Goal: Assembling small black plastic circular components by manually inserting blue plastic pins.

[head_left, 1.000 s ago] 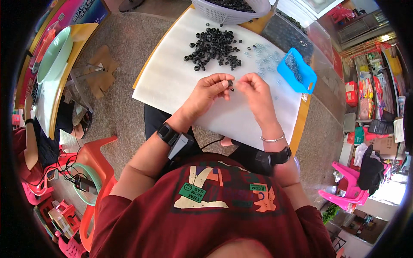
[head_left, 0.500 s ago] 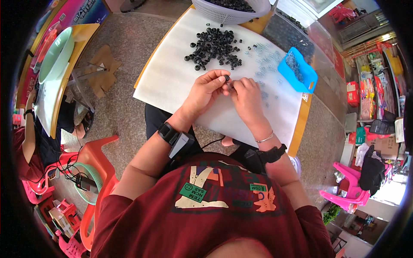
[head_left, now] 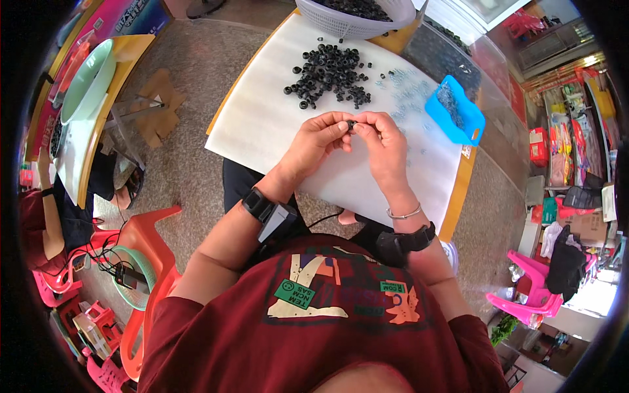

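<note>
My left hand (head_left: 316, 143) pinches a small round black part (head_left: 351, 124) between thumb and forefinger above the near half of the white-topped table (head_left: 275, 134). From the other side, the thumb and fingertips of my right hand (head_left: 385, 145) close on the same part. Whether a second tiny piece sits between the fingertips is hidden. Just beyond the hands lies a loose heap of small black ring-like parts (head_left: 331, 71). To its right, many tiny clear bluish pieces (head_left: 409, 92) are scattered, and more fill a blue plastic tray (head_left: 470, 133).
A pale perforated basket (head_left: 350, 27) of black parts stands at the table's far edge, beside a clear bin (head_left: 436, 56). On the left are an orange chair (head_left: 147, 242), another table with a green basin (head_left: 92, 78), and a seated person (head_left: 46, 226). A pink chair (head_left: 534, 288) stands right.
My right hand has turned, its thumb and fingertips now meeting the black part in my left fingers. The left hand has hardly moved. The whole view has shifted slightly.
</note>
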Tool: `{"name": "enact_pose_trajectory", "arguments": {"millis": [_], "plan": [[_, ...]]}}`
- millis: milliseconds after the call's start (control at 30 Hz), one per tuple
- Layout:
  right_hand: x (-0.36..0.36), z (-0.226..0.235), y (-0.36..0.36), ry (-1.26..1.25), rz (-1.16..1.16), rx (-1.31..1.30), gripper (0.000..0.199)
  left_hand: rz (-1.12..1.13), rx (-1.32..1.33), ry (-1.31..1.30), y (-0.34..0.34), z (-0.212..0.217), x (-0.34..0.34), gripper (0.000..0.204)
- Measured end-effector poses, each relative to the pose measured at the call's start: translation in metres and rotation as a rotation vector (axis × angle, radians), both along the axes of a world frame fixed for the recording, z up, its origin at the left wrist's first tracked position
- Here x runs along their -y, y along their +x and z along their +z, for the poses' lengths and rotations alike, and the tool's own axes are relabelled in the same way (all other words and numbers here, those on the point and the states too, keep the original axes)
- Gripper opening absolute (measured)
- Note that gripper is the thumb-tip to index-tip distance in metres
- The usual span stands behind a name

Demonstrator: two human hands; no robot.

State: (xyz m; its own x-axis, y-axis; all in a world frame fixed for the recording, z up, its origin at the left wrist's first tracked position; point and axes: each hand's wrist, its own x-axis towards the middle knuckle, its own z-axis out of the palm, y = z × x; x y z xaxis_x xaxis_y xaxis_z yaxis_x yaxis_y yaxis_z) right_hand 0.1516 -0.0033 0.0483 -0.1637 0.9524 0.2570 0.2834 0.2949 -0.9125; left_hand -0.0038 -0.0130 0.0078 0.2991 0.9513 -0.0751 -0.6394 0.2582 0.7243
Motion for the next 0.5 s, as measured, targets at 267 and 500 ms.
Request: {"name": "enact_pose_trajectory", "arguments": {"millis": [267,500], "plan": [[0.0035,0.0002,-0.0015,0.264,-0.01,0.23,0.011,0.025,-0.059,0.021,0.0026,-0.0001,0.0016,0.023],[0.0035,-0.0064,0.0014,0.394,-0.037,0.34,0.008,0.018,-0.123,0.027,0.005,-0.0039,0.0002,0.023]]}}
